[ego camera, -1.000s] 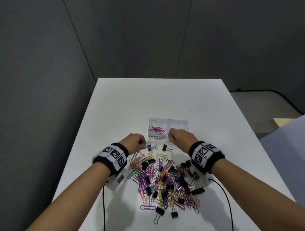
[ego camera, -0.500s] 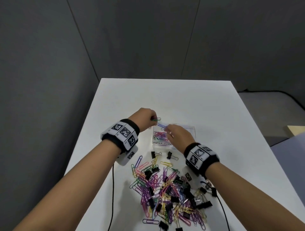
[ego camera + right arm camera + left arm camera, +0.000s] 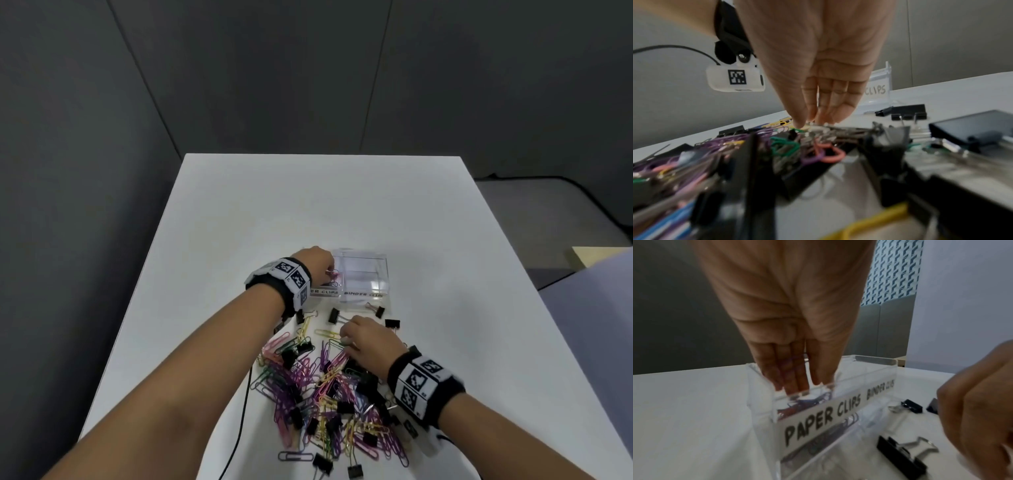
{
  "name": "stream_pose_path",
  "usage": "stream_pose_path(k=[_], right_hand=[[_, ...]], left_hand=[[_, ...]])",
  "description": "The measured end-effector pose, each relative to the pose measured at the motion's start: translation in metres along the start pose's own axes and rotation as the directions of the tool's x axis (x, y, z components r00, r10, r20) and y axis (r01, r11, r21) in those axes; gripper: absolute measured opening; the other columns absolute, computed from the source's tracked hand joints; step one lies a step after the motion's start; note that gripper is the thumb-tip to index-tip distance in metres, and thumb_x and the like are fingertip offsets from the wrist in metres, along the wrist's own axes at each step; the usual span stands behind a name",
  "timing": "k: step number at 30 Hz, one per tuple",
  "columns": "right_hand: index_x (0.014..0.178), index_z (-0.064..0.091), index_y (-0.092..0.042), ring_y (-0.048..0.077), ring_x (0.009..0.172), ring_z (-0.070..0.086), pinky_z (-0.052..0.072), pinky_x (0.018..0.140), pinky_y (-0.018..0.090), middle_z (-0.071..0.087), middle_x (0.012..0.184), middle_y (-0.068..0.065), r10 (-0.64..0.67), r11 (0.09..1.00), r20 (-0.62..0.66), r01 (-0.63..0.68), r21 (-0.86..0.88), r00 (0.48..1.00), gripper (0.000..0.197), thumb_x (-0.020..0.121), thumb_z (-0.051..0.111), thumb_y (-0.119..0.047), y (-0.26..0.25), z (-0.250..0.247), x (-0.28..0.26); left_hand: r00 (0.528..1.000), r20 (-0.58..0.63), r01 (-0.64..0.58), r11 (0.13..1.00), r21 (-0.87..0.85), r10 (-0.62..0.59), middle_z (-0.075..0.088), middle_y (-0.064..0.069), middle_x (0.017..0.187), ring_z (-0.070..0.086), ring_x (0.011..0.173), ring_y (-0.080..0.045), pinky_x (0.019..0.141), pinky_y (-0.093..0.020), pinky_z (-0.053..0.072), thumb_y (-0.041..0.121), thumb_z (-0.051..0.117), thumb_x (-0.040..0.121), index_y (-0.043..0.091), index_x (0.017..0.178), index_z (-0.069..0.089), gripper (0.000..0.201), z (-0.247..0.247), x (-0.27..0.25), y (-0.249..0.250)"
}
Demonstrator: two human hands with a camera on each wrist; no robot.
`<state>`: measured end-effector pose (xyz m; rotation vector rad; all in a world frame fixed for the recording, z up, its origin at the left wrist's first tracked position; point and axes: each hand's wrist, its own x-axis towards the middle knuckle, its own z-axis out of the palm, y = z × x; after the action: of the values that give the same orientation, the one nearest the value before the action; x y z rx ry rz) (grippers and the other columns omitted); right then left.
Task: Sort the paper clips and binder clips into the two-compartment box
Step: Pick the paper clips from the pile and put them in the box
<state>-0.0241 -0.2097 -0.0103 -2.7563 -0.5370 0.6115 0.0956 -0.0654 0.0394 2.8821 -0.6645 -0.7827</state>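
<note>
The clear box (image 3: 363, 274) is seen on the white desk (image 3: 239, 222), just past the big pile of clips (image 3: 325, 387). Two labels are stuck on its front wall: "PAPER CLIPS" on the left half and "BINDER CLIPS" on the right half. A few colored paper clips (image 3: 797, 405) are already lying in the left half. The right half looks bare.

The left hand (image 3: 789, 331) is held over the left half, with its fingers (image 3: 795, 379) straight, pressed together and dipped inside. Whether a clip is held between them cannot be told.

The right hand (image 3: 368, 341) is set down on the far edge of the pile. Its thumb and fingers (image 3: 797, 116) are brought together at the tips, as if a clip is being pinched. Which clip it is cannot be told, because of the blur.

Trouble could come from the tangle. If a paper clip hooked to others is pulled up, more clips could be dragged along, and a black binder clip (image 3: 334, 315) could be dropped in the wrong half. The light box could also be bumped and slid by the left hand.
</note>
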Motion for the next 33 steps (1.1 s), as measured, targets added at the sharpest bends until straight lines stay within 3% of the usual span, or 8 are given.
stream_pose_path(k=[5, 8, 11, 14, 17, 24, 29, 33], right_hand=[[0.117, 0.055, -0.011, 0.025, 0.109, 0.051, 0.049, 0.086, 0.036, 0.054, 0.118, 0.007, -0.018, 1.0, -0.023, 0.018, -0.014, 1.0, 0.025, 0.094, 0.048, -0.018, -0.001, 0.006, -0.001], [0.113, 0.058, -0.01, 0.027, 0.106, 0.052, 0.048, 0.082, 0.038, 0.057, 0.113, 0.009, -0.018, 0.999, -0.035, 0.017, -0.044, 0.999, 0.024, 0.095, 0.044, -0.017, -0.001, 0.007, 0.0], [0.109, 0.059, -0.01, 0.027, 0.103, 0.054, 0.048, 0.079, 0.038, 0.058, 0.11, 0.008, -0.041, 0.996, -0.045, 0.037, -0.086, 0.998, 0.022, 0.094, 0.044, -0.013, 0.0, 0.008, -0.001], [0.119, 0.056, -0.011, 0.029, 0.107, 0.053, 0.048, 0.082, 0.039, 0.057, 0.118, 0.009, -0.099, 0.99, -0.073, 0.091, -0.107, 0.992, 0.027, 0.093, 0.046, -0.012, 0.001, 0.007, -0.005], [0.124, 0.056, -0.01, 0.032, 0.11, 0.054, 0.045, 0.087, 0.042, 0.057, 0.125, 0.012, -0.202, 0.969, -0.066, 0.189, -0.162, 0.977, 0.034, 0.09, 0.052, -0.009, 0.0, 0.007, -0.005], [0.109, 0.061, -0.006, 0.031, 0.105, 0.053, 0.045, 0.085, 0.041, 0.059, 0.116, 0.011, -0.191, 0.961, -0.012, 0.184, -0.206, 0.982, 0.022, 0.091, 0.05, -0.014, -0.005, 0.005, 0.002], [0.121, 0.052, -0.005, 0.031, 0.111, 0.05, 0.043, 0.09, 0.039, 0.054, 0.121, 0.013, -0.149, 0.97, -0.012, 0.144, -0.198, 0.989, 0.029, 0.093, 0.046, -0.01, -0.012, 0.009, 0.011], [0.111, 0.055, -0.004, 0.03, 0.109, 0.05, 0.041, 0.086, 0.037, 0.055, 0.115, 0.015, -0.108, 0.973, 0.011, 0.108, -0.205, 0.994, 0.022, 0.093, 0.043, -0.007, -0.019, 0.012, 0.015]], left_hand=[[0.958, -0.234, -0.16, 0.986, 0.039, 0.165, 0.059, -0.002, 0.117, 0.057, 0.108, -0.022, 0.084, -0.034, 0.047, 0.025, 0.044, 0.095, 0.017, 0.113, 0.062, 0.027, 0.017, -0.037, 0.004], [0.972, -0.097, -0.205, 0.973, 0.109, 0.216, 0.056, -0.002, 0.12, 0.054, 0.111, -0.021, 0.085, -0.034, 0.048, 0.027, 0.048, 0.094, 0.018, 0.118, 0.058, 0.028, 0.048, -0.059, 0.007], [0.989, -0.085, -0.112, 0.984, 0.136, 0.124, 0.049, -0.008, 0.128, 0.05, 0.115, -0.026, 0.086, -0.037, 0.048, 0.027, 0.048, 0.094, 0.012, 0.124, 0.051, 0.033, 0.073, -0.068, 0.007], [0.981, -0.179, 0.071, 0.997, 0.009, -0.068, 0.051, -0.01, 0.124, 0.053, 0.109, -0.028, 0.082, -0.036, 0.047, 0.03, 0.047, 0.095, 0.008, 0.119, 0.05, 0.033, 0.082, -0.073, 0.004], [0.972, -0.15, 0.179, 0.983, -0.036, -0.182, 0.055, -0.012, 0.119, 0.055, 0.108, -0.03, 0.083, -0.036, 0.046, 0.032, 0.048, 0.094, 0.005, 0.116, 0.051, 0.035, 0.089, -0.074, 0.0], [0.974, -0.122, 0.156, 0.953, -0.259, -0.192, 0.061, -0.013, 0.111, 0.058, 0.099, -0.03, 0.084, -0.037, 0.046, 0.013, 0.048, 0.092, 0.007, 0.107, 0.054, 0.017, 0.099, -0.065, -0.001], [0.983, -0.096, 0.125, 0.947, -0.297, -0.159, 0.062, -0.01, 0.113, 0.058, 0.104, -0.026, 0.089, -0.034, 0.046, 0.007, 0.049, 0.09, 0.008, 0.107, 0.058, 0.02, 0.096, -0.062, 0.005], [0.983, -0.098, 0.119, 0.945, -0.303, -0.155, 0.065, -0.008, 0.111, 0.06, 0.103, -0.025, 0.09, -0.033, 0.048, 0.008, 0.051, 0.088, 0.01, 0.103, 0.062, 0.019, 0.095, -0.064, 0.007]])
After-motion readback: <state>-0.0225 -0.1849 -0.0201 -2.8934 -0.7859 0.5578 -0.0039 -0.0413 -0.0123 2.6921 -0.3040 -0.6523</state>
